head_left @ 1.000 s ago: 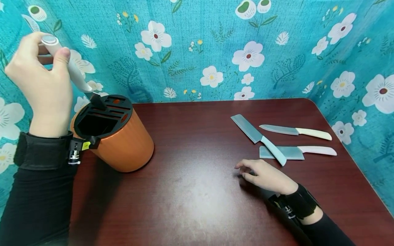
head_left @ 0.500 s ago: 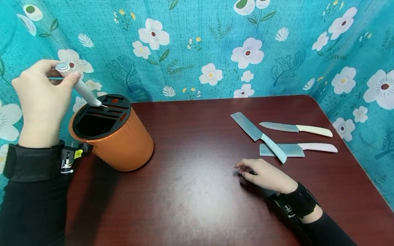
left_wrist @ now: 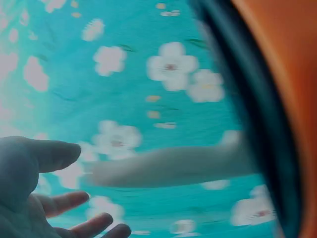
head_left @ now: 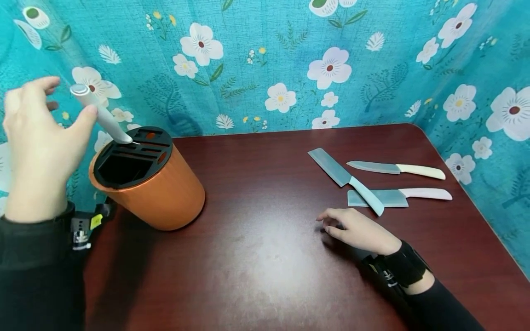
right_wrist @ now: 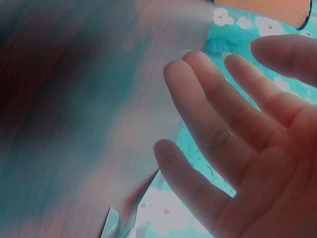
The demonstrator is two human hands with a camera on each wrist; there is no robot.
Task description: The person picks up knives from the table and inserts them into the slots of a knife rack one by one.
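Note:
A knife with a white handle [head_left: 101,115] stands tilted in a slot of the black-topped orange knife block [head_left: 184,193]; its blade is almost wholly hidden inside. My left hand [head_left: 43,147] is just left of that handle, thumb and fingers spread and holding nothing. In the left wrist view, a small gap separates the fingertips from the handle [left_wrist: 173,168]. My right hand [head_left: 360,230] hovers at or rests on the table, loosely bent, with nothing in it. Just beyond it lies a cleaver with a pale blue handle [head_left: 366,195], crossing a cleaver with a white handle [head_left: 426,193].
Behind the cleavers lies a narrower knife with a cream handle [head_left: 420,171]. The dark red-brown table [head_left: 256,266] meets a blue floral curtain [head_left: 248,69] at its back and right edges. The block's lid has several slots and a wide opening [head_left: 124,169].
The white-handled knife has gone down into the block's slot. My left hand has let go of it and drawn back to the left. The right hand has stayed nearly still.

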